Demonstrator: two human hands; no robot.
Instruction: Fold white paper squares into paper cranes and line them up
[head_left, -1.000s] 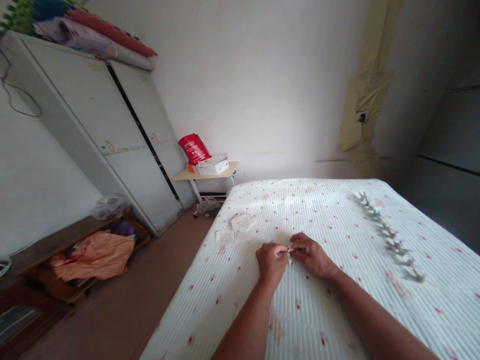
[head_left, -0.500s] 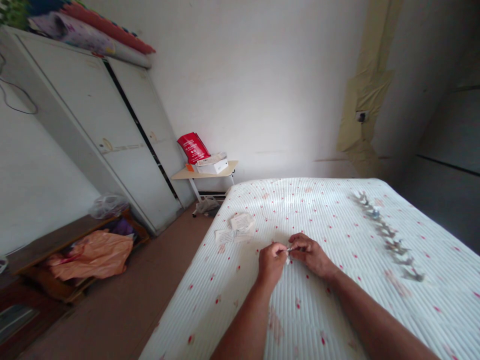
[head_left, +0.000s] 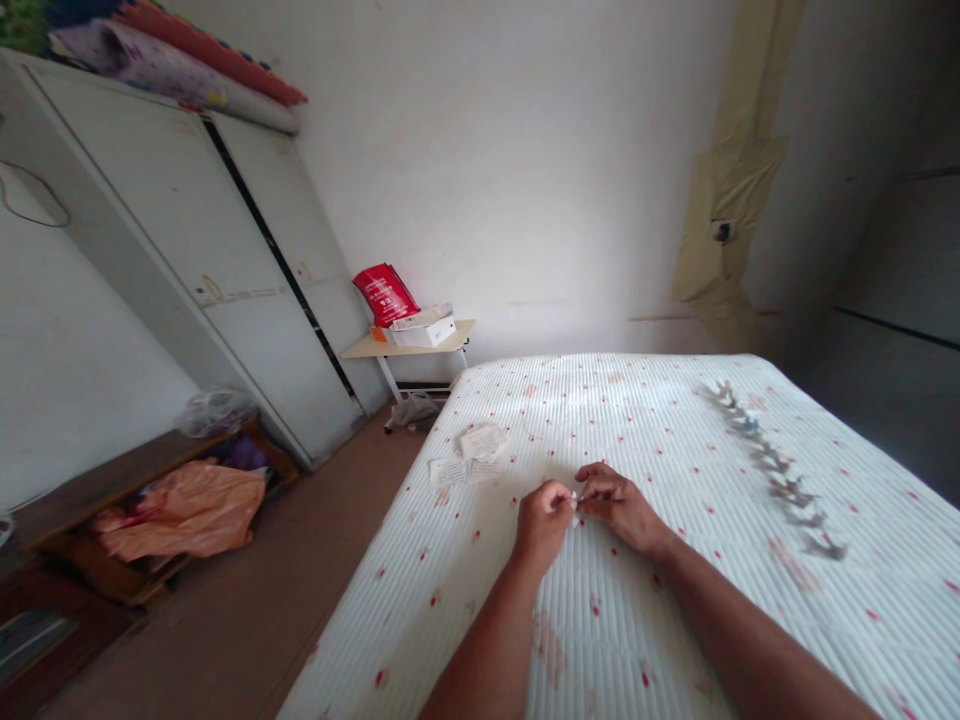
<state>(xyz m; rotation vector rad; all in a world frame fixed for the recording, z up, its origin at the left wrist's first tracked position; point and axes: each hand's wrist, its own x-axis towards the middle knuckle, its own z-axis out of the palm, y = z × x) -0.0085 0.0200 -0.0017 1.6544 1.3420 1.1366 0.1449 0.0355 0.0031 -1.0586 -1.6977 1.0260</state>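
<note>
Bare left hand (head_left: 543, 525) and bare right hand (head_left: 616, 508) of a person, viewed from above, over a white ribbed mattress with red flecks (head_left: 442, 590). Both forearms lie low and angle inward from the near edge of the view, converging toward the middle of the mattress. The wrists are bent slightly, and the hands sit just above the surface, nearly meeting. Each hand is closed in a pinch, with the fingers curled, and the fingertips of both hands meet on a small pale object (head_left: 574, 500). This object is held between the hands, too small to identify.

Just beyond the hands, toward the far left of the mattress, lie loose white paper slips (head_left: 471, 455). A long row of small grey-brown metallic pieces (head_left: 772, 465) runs diagonally across the right side of the mattress, well apart from the hands.

Beyond the far corner of the mattress stands a small cream folding table (head_left: 405, 340) bearing a red paper bag (head_left: 385, 295) and a white cardboard box (head_left: 424, 330). Left of the mattress, across a brown floor, stands a tall white metal wardrobe (head_left: 195, 240).
</note>
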